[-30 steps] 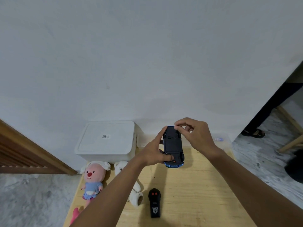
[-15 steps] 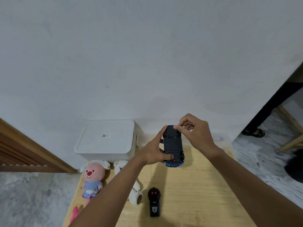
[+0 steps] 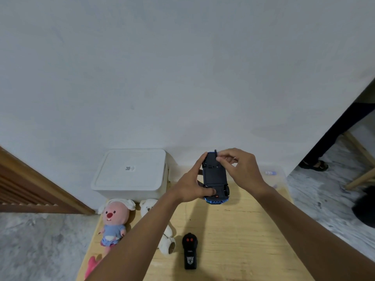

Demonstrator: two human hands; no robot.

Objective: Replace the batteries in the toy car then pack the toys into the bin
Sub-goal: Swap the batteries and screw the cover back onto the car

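Head view: the upturned blue plastic toy car [image 3: 215, 175] is held above the pale wooden bench [image 3: 233, 230], left hand [image 3: 192, 185] gripping its side. The right hand [image 3: 239, 169] has shifted up, fingertips now pinching something at the far end, likely the battery cover.

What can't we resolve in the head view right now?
- toy car: held underside up; battery hatch state too small, partly behind right hand fingers.
- white plush: mostly hidden by the left forearm.
- bin: lid on, contents unseen.
- small items at the table's far right: too small to identify.
- left hand: palm side hidden.
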